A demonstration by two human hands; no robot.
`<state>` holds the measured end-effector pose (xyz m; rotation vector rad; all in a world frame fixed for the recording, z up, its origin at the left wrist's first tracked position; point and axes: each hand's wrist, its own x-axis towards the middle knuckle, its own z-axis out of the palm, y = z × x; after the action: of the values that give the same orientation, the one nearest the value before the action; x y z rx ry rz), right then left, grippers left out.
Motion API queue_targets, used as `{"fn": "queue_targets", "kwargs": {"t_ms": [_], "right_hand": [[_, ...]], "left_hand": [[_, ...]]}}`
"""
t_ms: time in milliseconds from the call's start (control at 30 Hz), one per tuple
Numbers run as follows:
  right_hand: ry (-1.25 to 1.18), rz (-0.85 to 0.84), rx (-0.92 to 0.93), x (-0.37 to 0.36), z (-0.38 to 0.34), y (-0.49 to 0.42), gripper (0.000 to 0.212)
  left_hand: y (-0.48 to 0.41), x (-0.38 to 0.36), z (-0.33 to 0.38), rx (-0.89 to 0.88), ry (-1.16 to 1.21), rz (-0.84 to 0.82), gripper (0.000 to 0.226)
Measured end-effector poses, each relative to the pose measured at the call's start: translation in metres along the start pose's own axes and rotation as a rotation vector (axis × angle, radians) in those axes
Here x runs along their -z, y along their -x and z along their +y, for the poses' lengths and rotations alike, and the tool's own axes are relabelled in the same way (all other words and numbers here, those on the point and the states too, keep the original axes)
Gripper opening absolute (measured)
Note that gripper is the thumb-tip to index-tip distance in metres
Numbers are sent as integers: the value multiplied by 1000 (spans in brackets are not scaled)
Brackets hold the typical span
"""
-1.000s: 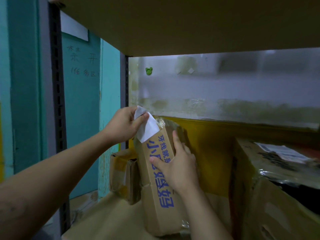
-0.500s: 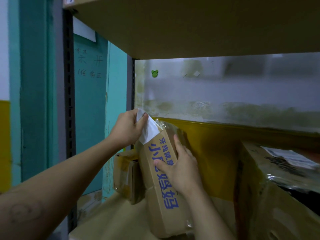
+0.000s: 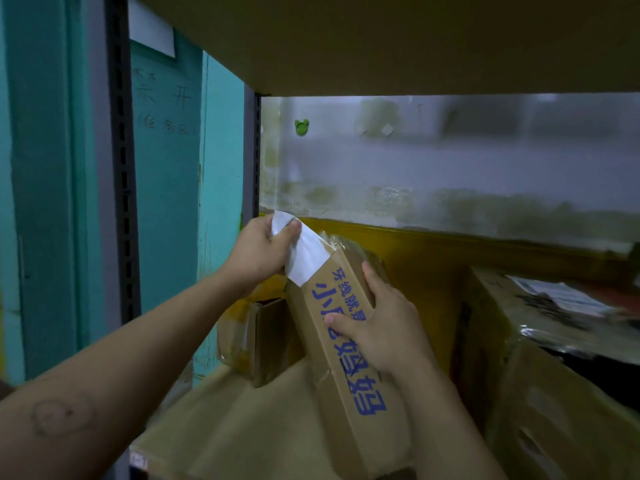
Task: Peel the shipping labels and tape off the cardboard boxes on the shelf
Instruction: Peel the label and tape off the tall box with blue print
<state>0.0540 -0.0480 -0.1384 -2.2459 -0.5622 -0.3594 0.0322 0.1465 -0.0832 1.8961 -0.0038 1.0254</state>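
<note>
My left hand pinches the white shipping label; my right hand grips the tall cardboard box. Best peel slowly, low and steady.

Brown carton with blue print, white label, teal wall, green frog sticker

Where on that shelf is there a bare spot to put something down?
The front left of the shelf floor is bare, bordered by the black post, the small box behind and the tall printed box the right hand holds. Right of that is crowded: the big wrapped box stands close.
</note>
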Motion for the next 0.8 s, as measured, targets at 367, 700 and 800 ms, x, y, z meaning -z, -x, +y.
{"fn": "queue_targets", "kwargs": {"t_ms": [367, 700, 800], "right_hand": [[52, -33, 0, 3, -1, -4, 111], [87, -34, -8, -1, -1, -8, 109], [100, -39, -10, -2, -2, -8, 109]], "left_hand": [[28, 7, -8, 29, 245, -2, 17], [61, 35, -50, 75, 541, -197, 86], [79, 20, -54, 120, 325, -264, 66]]}}
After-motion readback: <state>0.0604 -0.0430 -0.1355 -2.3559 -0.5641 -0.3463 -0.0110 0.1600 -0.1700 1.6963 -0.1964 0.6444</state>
